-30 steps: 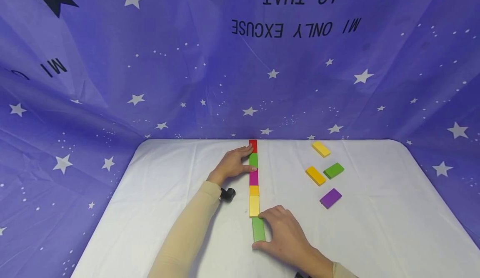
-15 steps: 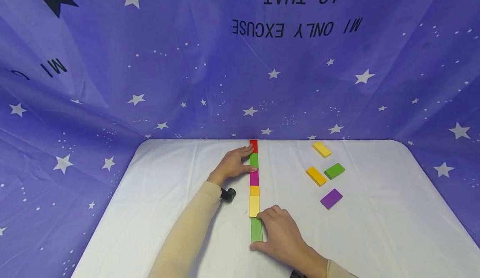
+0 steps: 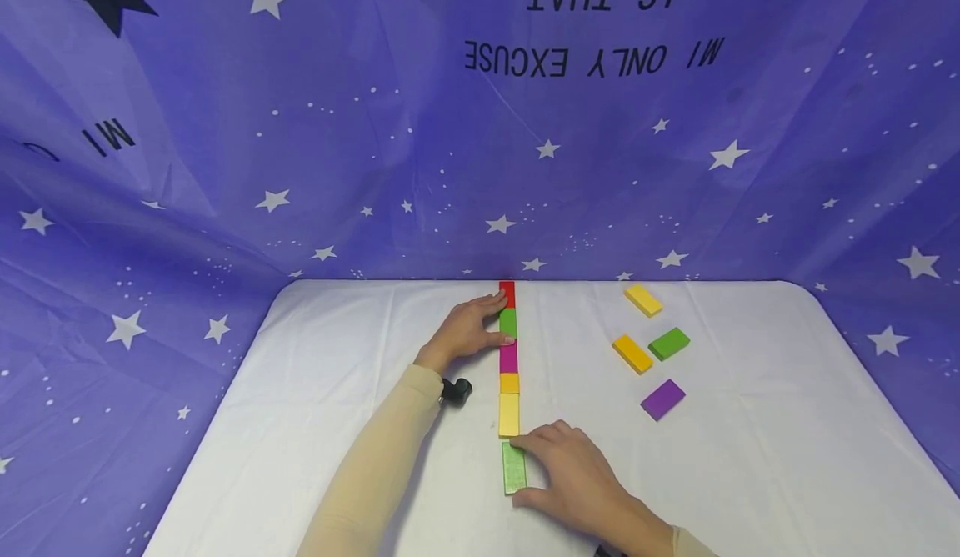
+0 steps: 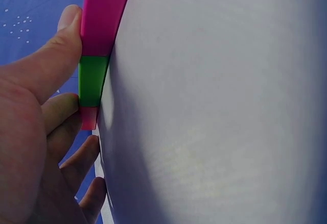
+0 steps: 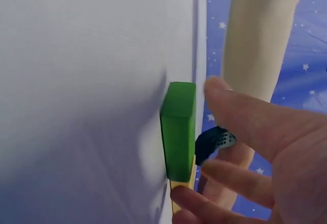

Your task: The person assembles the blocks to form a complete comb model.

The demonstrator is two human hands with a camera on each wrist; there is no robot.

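Shifted toward 6 o'clock, the near green block (image 3: 514, 469) lies just off the row (image 3: 508, 360); right hand (image 3: 576, 475) spreads around it, contact unclear. Left hand (image 3: 467, 328), spread at the row's 9 o'clock, partly hides it.

The lined-up blocks (image 3: 508, 360) are red, green, magenta, orange, yellow and green. The counter (image 3: 765, 457) is white. The backdrop (image 3: 465, 123) is purple-blue, white-starred.

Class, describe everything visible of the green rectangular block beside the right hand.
The green rectangular block looks glossy, material unclear. It appears flat on the white cloth at the near end of the row, seemingly a slim gap from the pale yellow rectangular block. The right hand spans it, thumb clear; other contact is uncertain.
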